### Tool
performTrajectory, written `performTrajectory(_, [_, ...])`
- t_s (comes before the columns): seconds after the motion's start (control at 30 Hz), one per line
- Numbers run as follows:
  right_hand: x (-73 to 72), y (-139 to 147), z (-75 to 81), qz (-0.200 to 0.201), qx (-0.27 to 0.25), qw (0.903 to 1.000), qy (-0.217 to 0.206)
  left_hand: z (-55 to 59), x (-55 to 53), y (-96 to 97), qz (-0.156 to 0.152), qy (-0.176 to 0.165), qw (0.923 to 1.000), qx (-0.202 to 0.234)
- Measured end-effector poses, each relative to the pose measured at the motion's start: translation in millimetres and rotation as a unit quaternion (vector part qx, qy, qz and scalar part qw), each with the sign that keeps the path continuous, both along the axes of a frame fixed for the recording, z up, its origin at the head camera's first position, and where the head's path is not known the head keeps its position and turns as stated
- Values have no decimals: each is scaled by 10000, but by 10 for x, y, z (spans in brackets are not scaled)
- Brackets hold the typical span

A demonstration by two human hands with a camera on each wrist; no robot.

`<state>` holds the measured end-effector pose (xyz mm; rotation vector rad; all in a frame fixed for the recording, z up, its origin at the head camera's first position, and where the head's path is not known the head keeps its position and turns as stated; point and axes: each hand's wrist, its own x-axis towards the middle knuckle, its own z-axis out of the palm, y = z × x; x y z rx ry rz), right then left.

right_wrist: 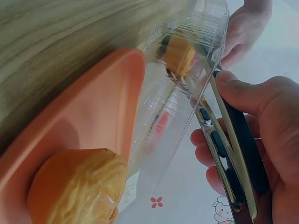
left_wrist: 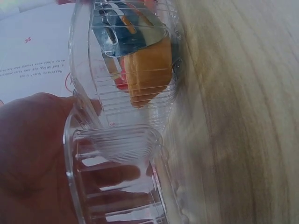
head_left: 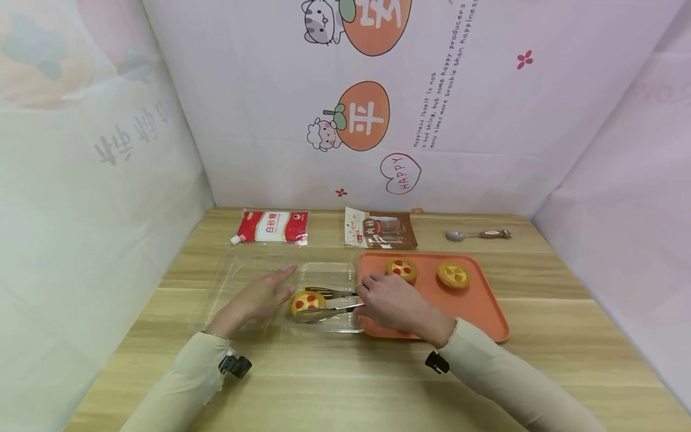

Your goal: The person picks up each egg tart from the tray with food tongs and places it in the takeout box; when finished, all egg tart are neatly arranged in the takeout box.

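My right hand [head_left: 396,303] grips a pair of metal tongs [right_wrist: 224,140] with dark handle inserts. The tong tips lie on either side of a small tart [head_left: 306,303] with red toppings, inside a clear plastic clamshell container [head_left: 332,273]. Through the container's ribbed wall, the left wrist view shows the tart [left_wrist: 149,70] tilted against a slotted tong end [left_wrist: 124,30]. My left hand [head_left: 261,294] rests over the container's middle, index finger stretched forward and thumb near the tart. To the right, an orange tray [head_left: 480,306] holds another red-topped tart [head_left: 401,270] and a plainer yellow one [head_left: 453,275].
Along the back of the wooden table [head_left: 324,384] lie a red and white sugar pouch [head_left: 275,227], a brown and white packet [head_left: 381,229] and a metal spoon [head_left: 477,234]. White printed cloth [head_left: 259,120] walls the table in at the back and sides.
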<state>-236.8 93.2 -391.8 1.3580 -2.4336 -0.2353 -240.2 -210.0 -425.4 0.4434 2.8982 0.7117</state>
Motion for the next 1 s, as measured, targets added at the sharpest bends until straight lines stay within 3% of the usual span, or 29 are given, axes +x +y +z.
performTrajectory(0.2, [-4,-8,-18,-122,-89,9996,-223,-5,9,-2,-13,-7,10000,2])
performTrajectory(0.47, [9,208,53,-383,-776,9951,-478,8,9,-6,-14,79,10000,-43])
performTrajectory(0.7, [93,856,217,-637,-1526,9858,-307,-6,16,-1,85,11,10000,-19])
performTrajectory(1.0, [382,1799,203,-1171,-1623,9797,115,7,23,8,114,-73,9999,49])
